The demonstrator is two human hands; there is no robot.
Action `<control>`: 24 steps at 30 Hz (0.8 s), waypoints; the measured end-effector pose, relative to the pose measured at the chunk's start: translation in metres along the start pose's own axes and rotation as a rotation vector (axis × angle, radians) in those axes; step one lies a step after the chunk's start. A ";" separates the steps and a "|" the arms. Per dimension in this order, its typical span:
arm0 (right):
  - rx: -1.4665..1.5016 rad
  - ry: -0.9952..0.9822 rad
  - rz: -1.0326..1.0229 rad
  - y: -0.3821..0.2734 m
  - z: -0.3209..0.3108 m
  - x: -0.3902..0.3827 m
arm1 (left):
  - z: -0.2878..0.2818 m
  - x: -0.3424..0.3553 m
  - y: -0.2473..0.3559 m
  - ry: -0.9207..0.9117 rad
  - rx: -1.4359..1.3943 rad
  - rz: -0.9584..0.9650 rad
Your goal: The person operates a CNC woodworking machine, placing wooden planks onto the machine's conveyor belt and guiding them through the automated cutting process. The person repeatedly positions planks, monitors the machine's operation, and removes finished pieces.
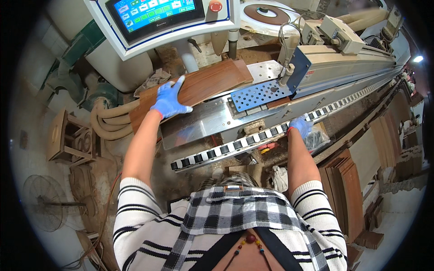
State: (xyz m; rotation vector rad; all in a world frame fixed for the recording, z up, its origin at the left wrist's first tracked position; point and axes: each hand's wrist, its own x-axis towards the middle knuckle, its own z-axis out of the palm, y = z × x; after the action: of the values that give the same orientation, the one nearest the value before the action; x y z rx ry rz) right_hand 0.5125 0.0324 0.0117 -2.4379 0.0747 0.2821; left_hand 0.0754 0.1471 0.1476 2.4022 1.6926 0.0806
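While the brown board (205,84) slants away rightward, the nearer left hand (170,98) splays across it; the right hand (301,126) hides its grip.

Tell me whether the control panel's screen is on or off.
On: the screen glows blue, with rows of coloured icons lit up.

The table (194,124) is flat and made of shiny metal. Long brown boards (210,79) lie along its back left side. They are piled on each other, a bit crooked, and they stick out past the left end of the table. The top one has dark wood lines. A blue plate (260,97) full of round holes sits at the right part of the table. On the dusty floor (108,162) at the left stands a wooden stand (55,135).
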 end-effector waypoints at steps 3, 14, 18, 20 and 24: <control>-0.018 0.000 0.011 0.000 0.002 0.002 | -0.004 -0.057 -0.012 0.031 -0.043 -0.031; 0.047 0.019 0.043 0.001 0.010 0.007 | 0.031 -0.156 -0.018 -0.113 0.020 0.019; 0.038 0.043 0.014 0.001 0.006 0.004 | 0.053 -0.123 0.013 -0.160 0.039 0.127; 0.032 0.022 0.009 0.001 0.005 0.004 | 0.071 -0.100 0.025 -0.155 0.020 0.167; 0.028 -0.009 0.024 -0.001 0.003 0.003 | 0.093 -0.063 0.045 -0.123 -0.001 0.141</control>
State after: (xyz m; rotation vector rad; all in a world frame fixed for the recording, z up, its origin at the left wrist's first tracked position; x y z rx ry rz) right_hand 0.5151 0.0348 0.0096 -2.4096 0.1033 0.3004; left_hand 0.1102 0.0610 0.0703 2.4685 1.4689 -0.0441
